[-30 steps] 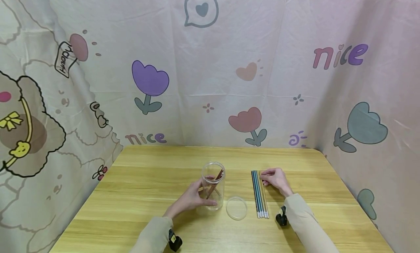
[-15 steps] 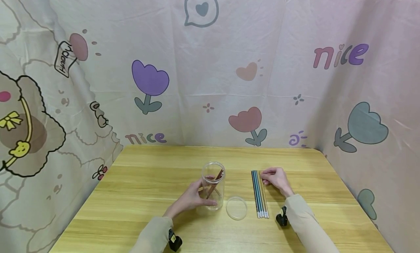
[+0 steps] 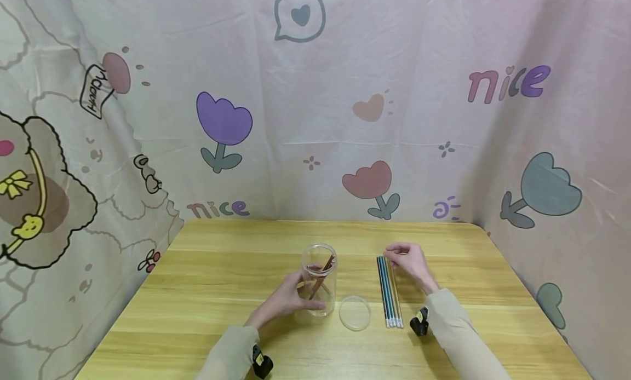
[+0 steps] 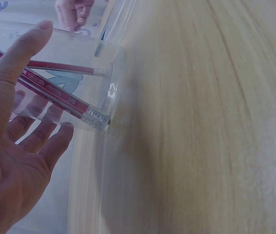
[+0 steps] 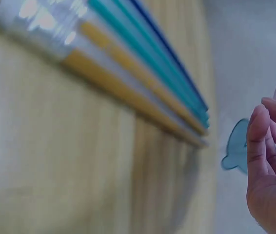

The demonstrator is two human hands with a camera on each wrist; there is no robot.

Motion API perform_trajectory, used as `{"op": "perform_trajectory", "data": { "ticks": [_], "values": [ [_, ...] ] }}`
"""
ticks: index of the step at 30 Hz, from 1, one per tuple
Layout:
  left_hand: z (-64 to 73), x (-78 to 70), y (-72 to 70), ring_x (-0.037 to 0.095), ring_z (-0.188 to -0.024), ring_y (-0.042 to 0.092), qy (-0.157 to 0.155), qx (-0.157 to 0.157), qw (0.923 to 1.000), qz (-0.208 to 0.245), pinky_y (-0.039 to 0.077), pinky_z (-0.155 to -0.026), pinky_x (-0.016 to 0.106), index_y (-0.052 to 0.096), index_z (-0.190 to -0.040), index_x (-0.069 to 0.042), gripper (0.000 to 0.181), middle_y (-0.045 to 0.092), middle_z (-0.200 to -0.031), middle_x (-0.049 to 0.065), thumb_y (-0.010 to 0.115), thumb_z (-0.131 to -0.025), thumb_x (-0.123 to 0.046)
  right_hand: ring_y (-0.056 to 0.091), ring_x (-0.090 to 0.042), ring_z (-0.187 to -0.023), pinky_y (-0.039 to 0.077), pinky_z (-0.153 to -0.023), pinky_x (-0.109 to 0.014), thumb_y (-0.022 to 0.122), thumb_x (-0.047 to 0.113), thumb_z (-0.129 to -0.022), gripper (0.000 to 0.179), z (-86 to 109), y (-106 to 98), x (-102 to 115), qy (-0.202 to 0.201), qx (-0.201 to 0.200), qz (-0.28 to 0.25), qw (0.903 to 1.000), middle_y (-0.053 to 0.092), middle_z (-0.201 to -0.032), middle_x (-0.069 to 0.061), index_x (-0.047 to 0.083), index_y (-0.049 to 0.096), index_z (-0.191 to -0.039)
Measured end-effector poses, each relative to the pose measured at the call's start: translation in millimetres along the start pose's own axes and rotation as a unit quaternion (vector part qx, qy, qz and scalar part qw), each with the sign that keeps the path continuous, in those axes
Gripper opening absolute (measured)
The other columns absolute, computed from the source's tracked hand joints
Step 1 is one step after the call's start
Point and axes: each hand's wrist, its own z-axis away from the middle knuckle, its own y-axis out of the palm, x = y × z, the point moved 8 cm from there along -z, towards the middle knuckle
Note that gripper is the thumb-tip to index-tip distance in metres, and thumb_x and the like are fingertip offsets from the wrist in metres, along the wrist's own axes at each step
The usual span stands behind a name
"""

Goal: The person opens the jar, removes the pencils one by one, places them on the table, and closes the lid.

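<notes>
My left hand (image 3: pixel 286 297) grips a clear plastic jar (image 3: pixel 329 295) standing without its lid on the table, thumb on the near side and fingers round the far side. Inside, several red pencils (image 4: pixel 62 97) lean with their eraser ends down, plain in the left wrist view. To the right, a row of blue, teal and yellow pencils (image 3: pixel 388 295) lies side by side, erasers toward me. My right hand (image 3: pixel 408 261) is just over the far tips of that row. In the right wrist view its thumb and index fingertip are close together, with nothing visible between them.
A round clear lid (image 3: pixel 355 313) lies flat between the jar and the pencil row. The wooden table (image 3: pixel 236 243) ends at a printed cloth backdrop (image 3: pixel 296 95) behind and on both sides.
My right hand has risen from the right side of the pencil row and moved slightly left and away, over the far tips. Left hand and jar stay put.
</notes>
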Motion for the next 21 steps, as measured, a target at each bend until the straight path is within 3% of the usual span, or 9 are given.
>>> {"op": "perform_trajectory", "data": {
  "ticks": [9, 14, 21],
  "values": [
    [0.5, -0.5, -0.1, 0.036, -0.136, 0.053, -0.003, 0.003, 1.0, 0.009, 0.043, -0.117, 0.054, 0.056, -0.136, -0.011, 0.072, 0.057, -0.145, 0.013, 0.09, -0.073, -0.016, 0.06, -0.009, -0.06, 0.054, -0.054, -0.021, 0.074, 0.012, -0.09, 0.032, 5.8, 15, 40, -0.07, 0.028, -0.019, 0.997, 0.072, -0.079, -0.009, -0.011, 0.068, -0.113],
    [0.0, 0.8, 0.6, 0.036, -0.136, 0.052, -0.006, 0.003, 0.9999, 0.013, 0.044, -0.117, 0.053, 0.055, -0.138, -0.01, 0.074, 0.056, -0.147, 0.013, 0.09, -0.073, -0.015, 0.056, -0.006, -0.059, 0.05, -0.05, -0.019, 0.074, 0.01, -0.091, 0.026, 11.0, 25, 65, -0.118, 0.051, -0.045, 0.9907, 0.066, -0.072, 0.001, -0.008, 0.07, -0.11],
    [-0.3, 1.1, -0.1, 0.035, -0.136, 0.053, -0.008, 0.002, 0.9999, 0.01, 0.045, -0.117, 0.051, 0.055, -0.139, -0.013, 0.075, 0.058, -0.145, 0.011, 0.09, -0.073, -0.016, 0.057, -0.001, -0.061, 0.051, -0.052, -0.017, 0.074, 0.008, -0.09, 0.024, 21.1, 41, 100, -0.157, 0.078, -0.048, 0.9833, 0.069, -0.075, 0.01, -0.008, 0.071, -0.108]
  ]
}}
